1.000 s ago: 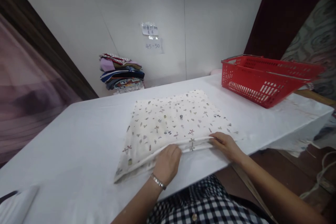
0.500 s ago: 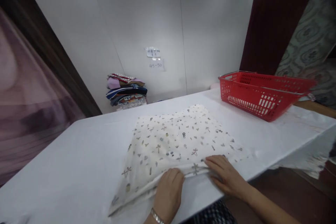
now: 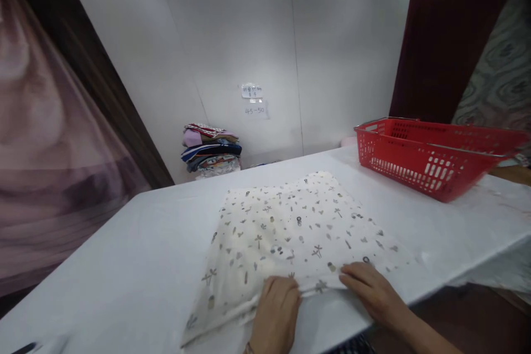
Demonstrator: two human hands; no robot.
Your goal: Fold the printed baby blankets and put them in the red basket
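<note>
A white cloth (image 3: 286,232) printed with small grey and tan palm trees and other figures lies spread over the middle of the table; its exact kind is not plain. Along the near edge the cloth is bunched into a thick fold. My left hand (image 3: 277,310) has its fingers closed over this fold, the fingertips and thumb hidden. To its right, my right hand (image 3: 371,290) pinches the same near edge with fingers held together, the thumb mostly out of sight.
The table (image 3: 157,265) has a white covering. A red plastic basket (image 3: 423,160) with a wire handle stands at the back right. Folded clothes (image 3: 211,146) are piled beyond the far edge. Handwritten labels (image 3: 254,110) hang on the wall, and a pinkish curtain (image 3: 53,177) hangs at left.
The camera view has shifted slightly, so everything appears lower and further right. Both hands stay on the cloth's near edge, with little other change.
</note>
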